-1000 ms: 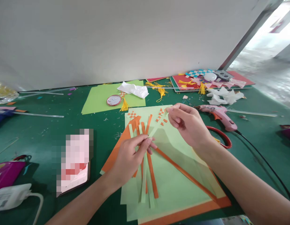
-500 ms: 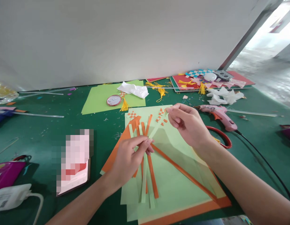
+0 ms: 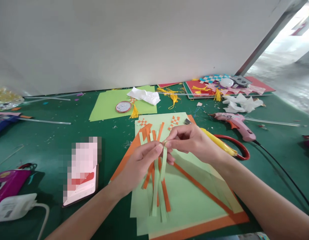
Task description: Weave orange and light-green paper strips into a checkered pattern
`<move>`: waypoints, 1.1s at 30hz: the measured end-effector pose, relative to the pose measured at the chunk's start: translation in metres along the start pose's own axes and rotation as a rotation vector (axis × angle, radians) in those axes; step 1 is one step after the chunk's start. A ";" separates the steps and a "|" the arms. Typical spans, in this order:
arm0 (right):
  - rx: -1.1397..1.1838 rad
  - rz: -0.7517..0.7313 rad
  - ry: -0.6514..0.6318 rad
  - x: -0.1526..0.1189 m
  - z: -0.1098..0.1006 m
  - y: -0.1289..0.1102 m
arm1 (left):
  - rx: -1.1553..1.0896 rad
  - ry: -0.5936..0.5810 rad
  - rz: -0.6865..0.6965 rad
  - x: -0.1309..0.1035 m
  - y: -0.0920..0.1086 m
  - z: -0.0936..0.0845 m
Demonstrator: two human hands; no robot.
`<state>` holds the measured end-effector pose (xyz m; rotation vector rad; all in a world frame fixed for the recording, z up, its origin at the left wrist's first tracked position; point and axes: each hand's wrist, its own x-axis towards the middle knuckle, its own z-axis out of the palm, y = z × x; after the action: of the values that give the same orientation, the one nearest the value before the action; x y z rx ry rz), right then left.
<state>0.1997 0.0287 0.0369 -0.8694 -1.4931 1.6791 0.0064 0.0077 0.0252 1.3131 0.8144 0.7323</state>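
Fingertips of both my hands meet over the middle of the paper; left hand (image 3: 144, 157) and right hand (image 3: 196, 143) each pinch, thumb against forefinger, at the upper end of a pale green strip (image 3: 163, 163), its free length hanging toward me. Strip seems bent back on itself at the pinch, though my fingertips cover most of that spot, so I can't be sure. Just under and around my left fingers: a loose fan of strips (image 3: 166, 198), orange and pale green, crossing one another. One long orange strip (image 3: 204, 188) slants off toward the lower right. All this lies on pale green sheets (image 3: 189, 208), with an orange sheet (image 3: 219, 222) showing at their edges. Beyond my fingertips, two small groups of orange-and-green checked pieces (image 3: 174, 122) near the sheets' far edge. Past my right wrist, a yellow-and-red-handled tool (image 3: 219, 143), partly hidden; farther right, a pink glue gun (image 3: 235, 122). Well off to the left, a phone (image 3: 81, 186) on the green table (image 3: 76, 133). Farther out, a bright green sheet (image 3: 104, 105) bearing a yellow tassel (image 3: 134, 111) and crumpled tissue (image 3: 145, 95).
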 end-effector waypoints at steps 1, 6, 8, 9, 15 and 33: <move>0.008 -0.002 -0.008 0.000 0.001 0.001 | -0.012 -0.001 -0.013 0.000 0.000 0.000; 0.045 -0.030 -0.047 0.000 0.003 0.003 | -0.041 -0.006 -0.058 -0.002 -0.002 -0.001; 0.042 -0.027 -0.044 0.000 0.003 0.003 | -0.068 -0.010 -0.066 -0.002 -0.003 -0.002; 0.036 -0.021 -0.039 0.000 0.004 0.002 | -0.079 -0.013 -0.069 -0.002 -0.003 -0.003; -0.037 0.016 0.057 0.001 0.002 0.000 | -0.127 -0.019 -0.069 0.000 -0.004 -0.003; -0.130 -0.023 0.167 0.003 0.001 -0.001 | 0.358 0.118 0.025 -0.004 0.002 0.005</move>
<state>0.1978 0.0309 0.0382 -1.0313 -1.5034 1.4680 0.0084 0.0021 0.0277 1.6124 1.0605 0.7093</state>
